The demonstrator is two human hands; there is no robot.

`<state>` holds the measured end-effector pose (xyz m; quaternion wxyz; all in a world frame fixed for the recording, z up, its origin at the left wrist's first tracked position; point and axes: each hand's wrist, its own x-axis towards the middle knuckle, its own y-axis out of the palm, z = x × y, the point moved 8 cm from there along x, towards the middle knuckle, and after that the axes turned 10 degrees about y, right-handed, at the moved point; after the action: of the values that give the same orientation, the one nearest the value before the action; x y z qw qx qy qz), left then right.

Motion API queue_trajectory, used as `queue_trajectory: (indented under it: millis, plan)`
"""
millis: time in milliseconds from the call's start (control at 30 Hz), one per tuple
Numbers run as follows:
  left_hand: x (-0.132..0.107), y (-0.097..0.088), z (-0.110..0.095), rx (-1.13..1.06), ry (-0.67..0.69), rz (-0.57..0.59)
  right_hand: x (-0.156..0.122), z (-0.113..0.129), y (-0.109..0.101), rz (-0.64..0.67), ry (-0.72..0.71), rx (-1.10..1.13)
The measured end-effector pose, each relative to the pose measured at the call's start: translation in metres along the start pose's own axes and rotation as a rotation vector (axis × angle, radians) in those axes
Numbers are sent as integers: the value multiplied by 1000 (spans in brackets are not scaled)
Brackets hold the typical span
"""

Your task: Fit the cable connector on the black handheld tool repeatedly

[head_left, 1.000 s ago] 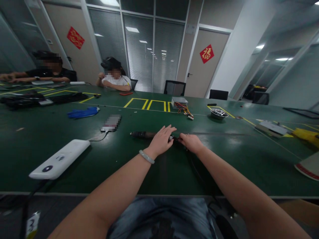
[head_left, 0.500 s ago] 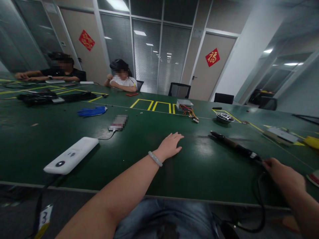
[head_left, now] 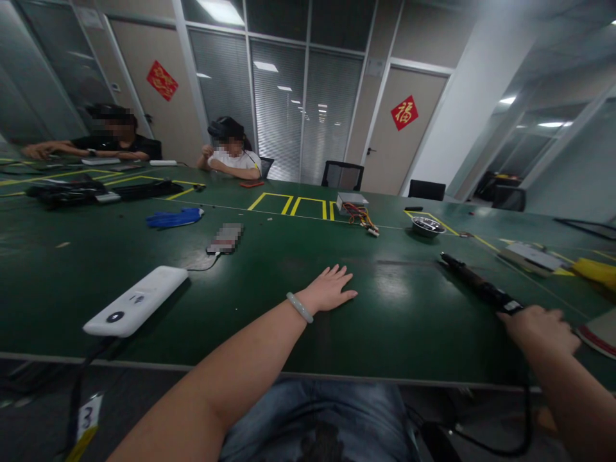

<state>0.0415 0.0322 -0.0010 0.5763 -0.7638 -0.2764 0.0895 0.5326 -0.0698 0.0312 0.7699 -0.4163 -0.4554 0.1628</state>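
My left hand (head_left: 331, 290) lies flat on the green table (head_left: 269, 308) with its fingers spread and nothing under it; a pale bracelet sits on the wrist. My right hand (head_left: 539, 328) is far to the right, fingers closed on the near end of a long dark corded tool (head_left: 476, 287) that lies on the table and points away from me. Its black cord hangs off the table edge below my right arm.
A white power bank (head_left: 135, 301) with a cable lies at the left, a phone (head_left: 225, 239) beyond it. Blue gloves (head_left: 174, 217), a metal box with coloured wires (head_left: 353, 204) and a steel bowl (head_left: 426, 225) sit farther back. Two people sit at the far left.
My right hand has dragged the dark tool from the table's middle far to the right. My left hand let go of it and now rests flat on the table.
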Motion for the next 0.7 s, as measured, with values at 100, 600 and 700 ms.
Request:
queue_trajectory:
  millis: [100, 600, 700]
  plan:
    - [0, 0, 1, 1, -2, -12, -15, 74, -2, 31, 47, -73]
    - [3, 17, 4, 183, 30, 80, -205, 426, -21, 701, -1080, 627]
    - [1, 15, 1, 176, 35, 99, -204, 422, -19, 703, -1058, 657]
